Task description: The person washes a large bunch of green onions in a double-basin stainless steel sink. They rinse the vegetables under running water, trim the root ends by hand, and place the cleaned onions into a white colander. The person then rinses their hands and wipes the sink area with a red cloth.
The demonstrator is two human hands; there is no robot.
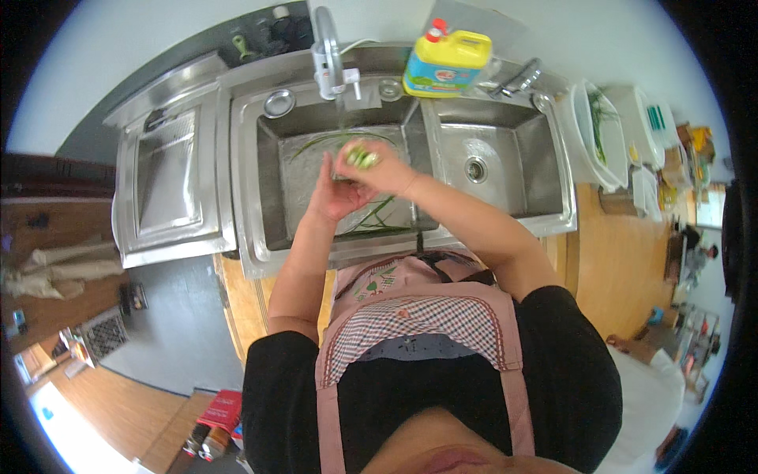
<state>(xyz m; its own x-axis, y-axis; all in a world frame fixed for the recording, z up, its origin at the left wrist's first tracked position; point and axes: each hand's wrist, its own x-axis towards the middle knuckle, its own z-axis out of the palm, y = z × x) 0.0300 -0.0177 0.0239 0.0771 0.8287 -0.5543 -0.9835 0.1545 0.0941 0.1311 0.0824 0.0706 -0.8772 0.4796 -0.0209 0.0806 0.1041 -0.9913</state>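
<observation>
My right hand (379,166) is closed around a small bunch of green stalks, which look like scallions (362,157); their pale cut ends show above the fingers. My left hand (340,195) is beside and just below it, palm turned up and fingers spread, near the bunch. Both hands are over the large left basin of a stainless steel sink (269,178). Long green leaves (376,219) lie in that basin below the hands, and another curved leaf (311,141) is behind them. A faucet (328,53) stands above, with a thin stream apparently falling from it.
A yellow detergent jug (447,62) with a red cap stands on the sink's back ledge. To the right is a second basin with a drain (475,170), then white tubs (592,136) holding greens. A steel drainboard unit (172,172) adjoins on the left.
</observation>
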